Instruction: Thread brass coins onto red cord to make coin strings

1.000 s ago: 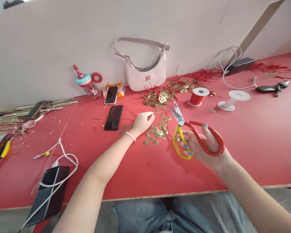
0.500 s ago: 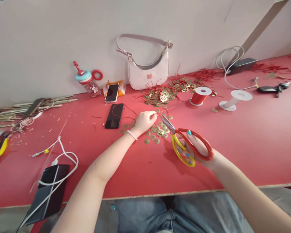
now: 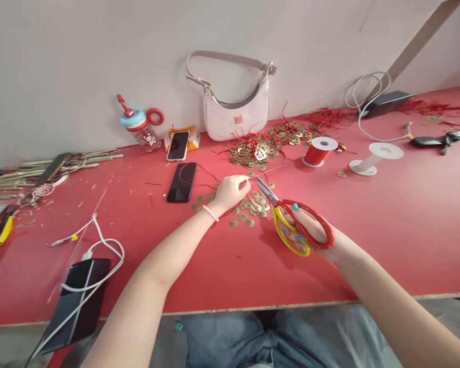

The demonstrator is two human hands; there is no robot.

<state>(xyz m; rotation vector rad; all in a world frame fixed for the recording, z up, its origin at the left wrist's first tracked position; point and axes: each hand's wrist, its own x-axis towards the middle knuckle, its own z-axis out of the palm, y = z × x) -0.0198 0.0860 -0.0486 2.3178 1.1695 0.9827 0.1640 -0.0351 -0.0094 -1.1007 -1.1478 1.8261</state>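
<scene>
My left hand (image 3: 232,191) is closed in a pinch on a red cord, which runs right toward a spool of red cord (image 3: 315,153) and trails left over a dark phone (image 3: 181,182). My right hand (image 3: 310,225) grips scissors (image 3: 304,220) with one red and one yellow handle. Their blade tips are at the cord, just right of my left fingertips. Loose brass coins (image 3: 256,207) lie on the red table below the blades. Behind them is a heap of coins tied with red cord (image 3: 249,152).
A pale handbag (image 3: 235,120) leans on the wall. Left of it are a phone with a white edge (image 3: 178,146) and a tumbler (image 3: 145,137). A bare white spool (image 3: 375,157) stands right. A black device (image 3: 78,296) with white cable lies at front left; cutter (image 3: 0,231) far left.
The scissors have tilted slightly and their blades have come closer together at the red cord. My left hand keeps its pinch; the whole view has shifted a little.
</scene>
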